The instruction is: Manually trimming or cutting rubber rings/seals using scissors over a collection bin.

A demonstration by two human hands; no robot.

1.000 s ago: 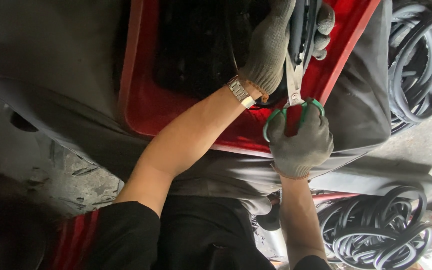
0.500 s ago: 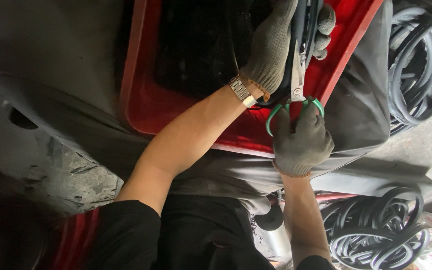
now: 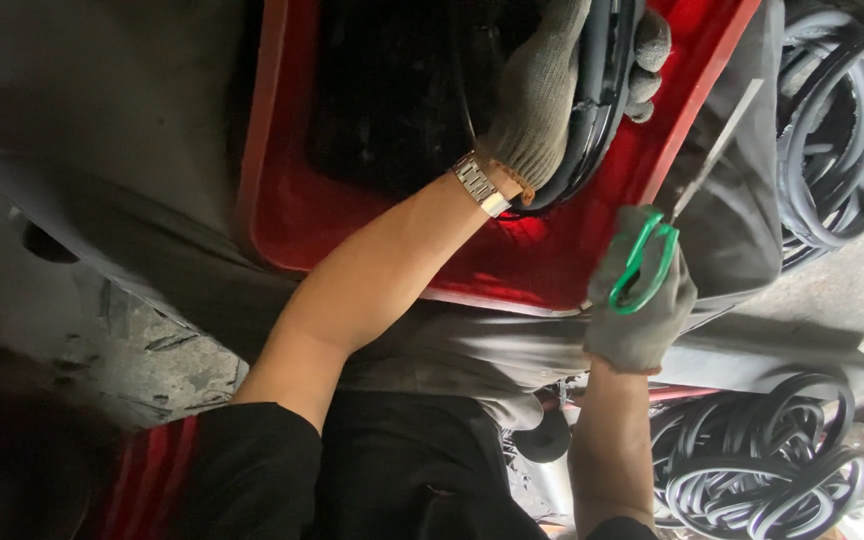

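- Black fabric of the person's sleeves and lap is filling the bottom of the view, nearest the camera, with both bare forearms reaching away from it.
- Grey knit glove covering the right hand (image 3: pixel 640 305) is wrapping round the green plastic loop handles of the metal-bladed scissors (image 3: pixel 674 215); the fingers are curled tight through the loops, and the blades are lying pressed together, pointing up and away.
- Those blades are hanging just beyond the right-hand edge of the red plastic tray (image 3: pixel 372 225), over the grey cloth (image 3: pixel 742 230) draped there, apart from the rubber.
- Between the two hands a strip of bare red tray floor is lying open, the only free room close to the scissors.
- A silver metal watch (image 3: pixel 479 185) is sitting on the left wrist, just above the tray floor.
- The grey-gloved left hand (image 3: pixel 552 85) is gripping the bundle of black rubber strips (image 3: pixel 592 110), fingers and thumb closed round it; the bundle is rising out of the tray's far right part and passing through that fist.
- The tray's raised rim is bounding the work on the left and along the near side; its dark middle is too shadowed to read.
- Grey cloth is spreading under and around the tray on every visible side.
- Coils of black rubber rings (image 3: pixel 837 130) are piling at the far right, and more coils (image 3: pixel 762 460) are lying on the rough concrete floor (image 3: pixel 152 350) lower right.
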